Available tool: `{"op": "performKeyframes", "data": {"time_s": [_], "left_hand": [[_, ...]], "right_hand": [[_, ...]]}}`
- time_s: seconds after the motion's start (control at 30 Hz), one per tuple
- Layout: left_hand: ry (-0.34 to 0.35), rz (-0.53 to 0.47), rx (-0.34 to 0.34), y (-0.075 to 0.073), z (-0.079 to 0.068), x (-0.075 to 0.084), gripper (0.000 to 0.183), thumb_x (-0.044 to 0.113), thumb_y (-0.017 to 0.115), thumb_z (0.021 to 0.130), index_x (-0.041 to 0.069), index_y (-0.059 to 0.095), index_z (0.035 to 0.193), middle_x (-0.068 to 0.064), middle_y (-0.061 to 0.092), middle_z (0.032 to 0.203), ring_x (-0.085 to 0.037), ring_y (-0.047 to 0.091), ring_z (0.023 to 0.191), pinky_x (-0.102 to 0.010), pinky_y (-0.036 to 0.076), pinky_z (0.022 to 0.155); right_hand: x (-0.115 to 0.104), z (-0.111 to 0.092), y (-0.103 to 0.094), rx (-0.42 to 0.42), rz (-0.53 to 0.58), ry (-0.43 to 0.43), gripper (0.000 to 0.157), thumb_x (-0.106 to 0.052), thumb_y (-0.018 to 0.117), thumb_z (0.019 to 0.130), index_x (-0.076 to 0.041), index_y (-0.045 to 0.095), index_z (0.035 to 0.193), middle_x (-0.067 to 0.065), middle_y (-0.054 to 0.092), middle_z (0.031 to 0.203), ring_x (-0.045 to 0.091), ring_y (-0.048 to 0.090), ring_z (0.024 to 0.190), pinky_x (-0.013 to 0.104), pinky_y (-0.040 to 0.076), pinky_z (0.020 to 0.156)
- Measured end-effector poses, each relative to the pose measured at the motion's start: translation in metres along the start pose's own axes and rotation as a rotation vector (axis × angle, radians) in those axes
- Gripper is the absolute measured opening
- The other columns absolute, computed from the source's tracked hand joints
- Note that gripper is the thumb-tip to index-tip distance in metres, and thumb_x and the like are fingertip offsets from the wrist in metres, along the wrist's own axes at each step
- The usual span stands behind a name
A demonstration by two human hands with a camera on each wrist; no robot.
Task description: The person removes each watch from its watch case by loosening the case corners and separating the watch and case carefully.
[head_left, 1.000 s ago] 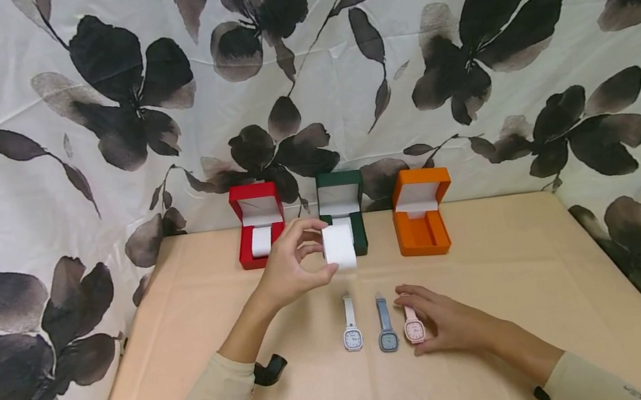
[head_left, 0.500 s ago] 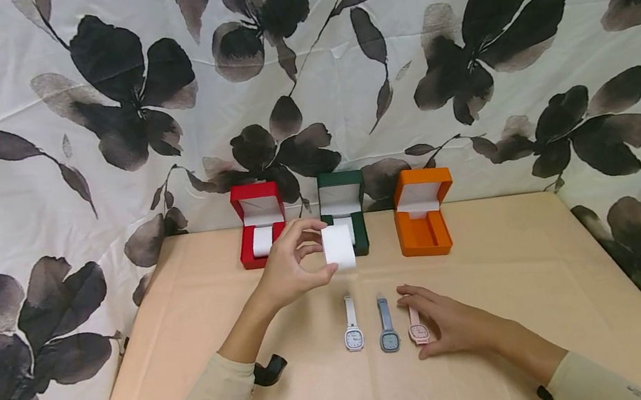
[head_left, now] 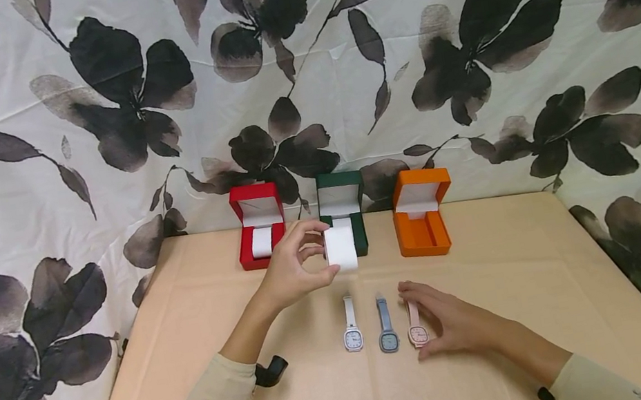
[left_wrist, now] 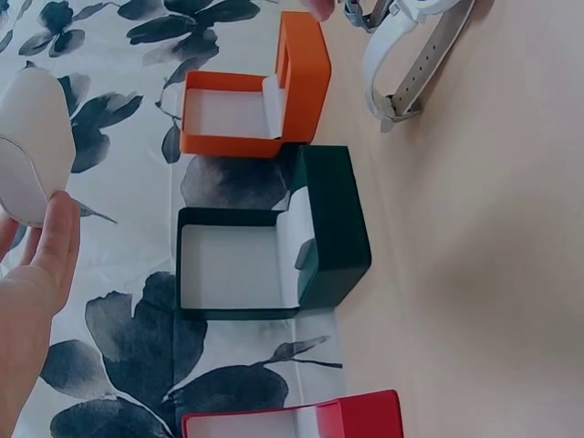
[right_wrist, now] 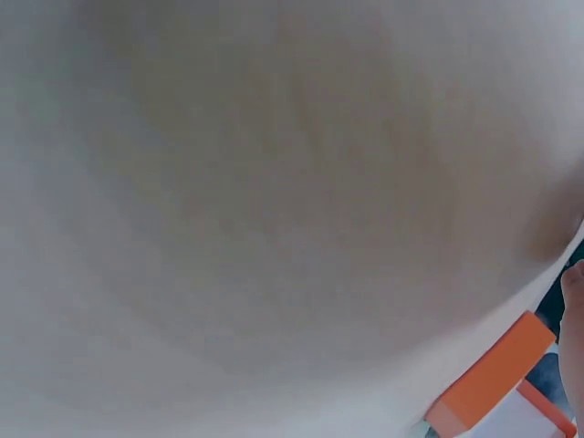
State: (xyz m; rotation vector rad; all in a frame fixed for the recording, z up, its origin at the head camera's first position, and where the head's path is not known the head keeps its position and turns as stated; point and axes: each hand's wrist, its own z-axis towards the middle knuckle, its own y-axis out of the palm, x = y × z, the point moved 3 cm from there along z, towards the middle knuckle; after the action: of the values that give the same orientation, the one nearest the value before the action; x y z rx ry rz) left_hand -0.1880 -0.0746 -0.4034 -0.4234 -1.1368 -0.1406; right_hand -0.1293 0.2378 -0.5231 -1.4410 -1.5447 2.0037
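Observation:
My left hand point(head_left: 293, 267) pinches a white watch pillow point(head_left: 341, 249) between thumb and fingers, above the table in front of the green box. The left wrist view also shows the pillow point(left_wrist: 36, 146) at its left edge. My right hand point(head_left: 455, 318) holds a pink wristwatch point(head_left: 418, 333) low at the table, thumb at its case end and fingers by the strap; the hand covers part of the strap. To its left lie a blue wristwatch point(head_left: 389, 339) and a white wristwatch point(head_left: 353, 338), faces up. Only a finger shows at the right wrist view's edge.
Along the back of the table point(head_left: 516, 281) stand three boxes with raised lids: a red box point(head_left: 249, 264), a green box point(head_left: 362, 246) and an orange box point(head_left: 441, 247). The red and green ones hold white pillows; the orange box has none. A floral cloth point(head_left: 365, 81) hangs behind.
The pink wristwatch and my right hand have shifted slightly to the right, away from the blue wristwatch. My left hand keeps the white watch pillow in nearly the same place.

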Motion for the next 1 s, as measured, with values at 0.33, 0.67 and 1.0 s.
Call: {"op": "performKeyframes", "data": {"time_s": [0.33,0.67,1.0], "left_hand": [[-0.005,0.000,-0.012,0.007,0.000,0.000,0.065,0.001,0.084,0.079,0.002,0.053,0.136,-0.011,0.053,0.136,-0.029,0.061,0.120,-0.037,0.057,0.102],[-0.014,0.019,-0.017,0.015,0.006,-0.001,0.064,0.005,0.085,0.080,0.004,0.055,0.137,-0.009,0.055,0.136,-0.028,0.062,0.121,-0.030,0.056,0.100],[-0.028,0.004,-0.020,0.023,0.011,-0.004,0.064,0.003,0.085,0.081,0.005,0.055,0.137,-0.010,0.055,0.134,-0.034,0.061,0.123,-0.033,0.058,0.097]], "right_hand": [[-0.001,0.002,-0.016,0.090,-0.017,0.011,0.108,-0.063,0.087,0.070,-0.011,0.045,0.155,0.006,0.039,0.165,0.033,0.042,0.149,0.057,0.039,0.117],[-0.001,0.000,-0.030,0.143,-0.054,0.002,0.098,-0.054,0.087,0.076,-0.011,0.045,0.154,0.010,0.042,0.163,0.038,0.043,0.147,0.063,0.042,0.112],[-0.001,-0.002,-0.043,0.225,-0.042,0.012,0.092,-0.038,0.090,0.077,-0.015,0.045,0.154,0.009,0.046,0.160,0.037,0.047,0.144,0.064,0.043,0.112]]}}
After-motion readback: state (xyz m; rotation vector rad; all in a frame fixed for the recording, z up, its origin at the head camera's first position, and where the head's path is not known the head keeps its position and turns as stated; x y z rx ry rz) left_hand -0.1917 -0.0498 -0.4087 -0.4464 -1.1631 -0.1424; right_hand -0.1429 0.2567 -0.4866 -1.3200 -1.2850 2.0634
